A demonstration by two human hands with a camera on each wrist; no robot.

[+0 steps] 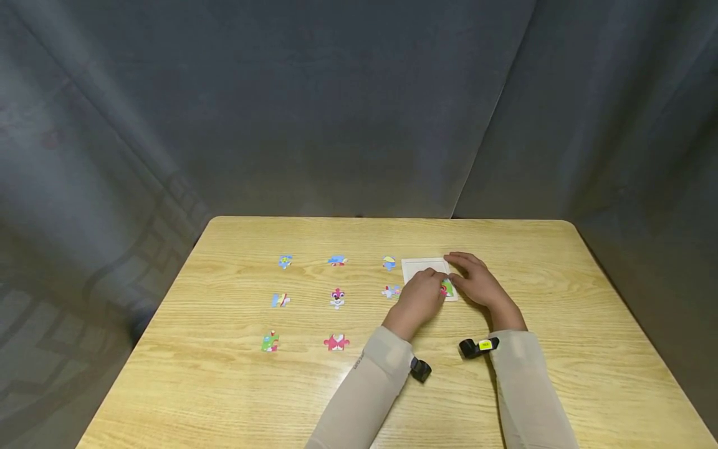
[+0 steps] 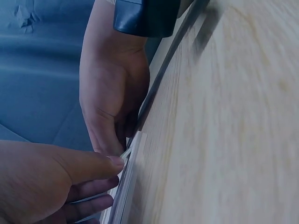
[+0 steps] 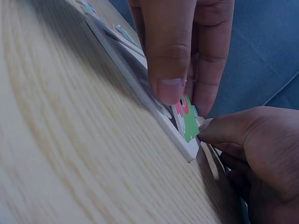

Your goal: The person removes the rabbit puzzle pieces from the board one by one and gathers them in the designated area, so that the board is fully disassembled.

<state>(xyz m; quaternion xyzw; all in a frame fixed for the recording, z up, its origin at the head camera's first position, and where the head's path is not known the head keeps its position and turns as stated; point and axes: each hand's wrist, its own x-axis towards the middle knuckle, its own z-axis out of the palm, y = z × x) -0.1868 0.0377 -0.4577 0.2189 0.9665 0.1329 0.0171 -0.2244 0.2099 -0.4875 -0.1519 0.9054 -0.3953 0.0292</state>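
My left hand (image 1: 422,295) is over the white puzzle tray (image 1: 411,264). Its thumb and fingers pinch a green and pink jigsaw piece (image 3: 190,122) at the tray's near right corner, where the piece sits tilted in the right wrist view. My right hand (image 1: 478,284) lies along the tray's right side, fingers stretched toward the far corner. Its thumb (image 3: 219,128) touches the piece's edge. In the left wrist view the tray (image 2: 122,198) appears edge-on, both hands meeting over it.
Several loose jigsaw pieces lie in rows left of the tray, among them a face piece (image 1: 337,299), a red piece (image 1: 336,342) and a green piece (image 1: 270,342). One blue piece (image 1: 389,262) is close beside the tray. Grey curtains (image 1: 348,112) hang behind the wooden table (image 1: 224,386).
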